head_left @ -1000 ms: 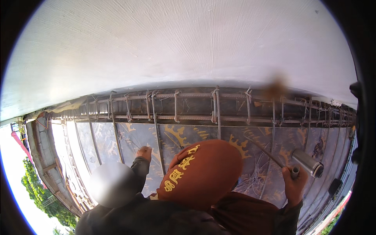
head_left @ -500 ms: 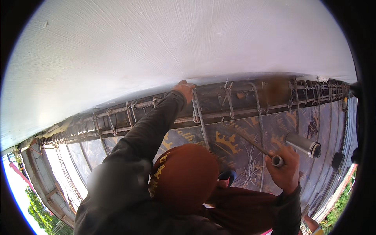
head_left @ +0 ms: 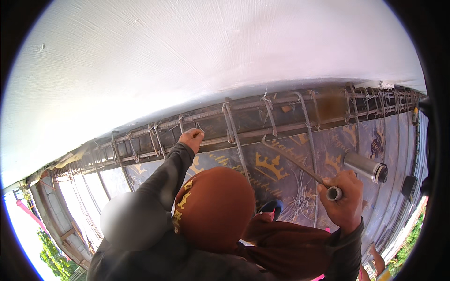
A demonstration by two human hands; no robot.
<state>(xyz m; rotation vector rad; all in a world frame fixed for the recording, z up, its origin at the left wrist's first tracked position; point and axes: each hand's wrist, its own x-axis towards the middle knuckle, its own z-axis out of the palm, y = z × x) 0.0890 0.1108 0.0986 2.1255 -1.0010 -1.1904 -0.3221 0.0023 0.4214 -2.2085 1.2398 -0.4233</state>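
Along the rebar (head_left: 201,115), stirrups (head_left: 270,114) already stand, loose wire (head_left: 301,201) lies unused, the right hand (head_left: 346,201) grips a metal rod (head_left: 300,166), and what the curled left hand (head_left: 192,139) holds is unclear.

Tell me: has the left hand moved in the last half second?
Yes: leftward and downward in view. The left hand was beside the top of the steel bar that now stands apart on its right.
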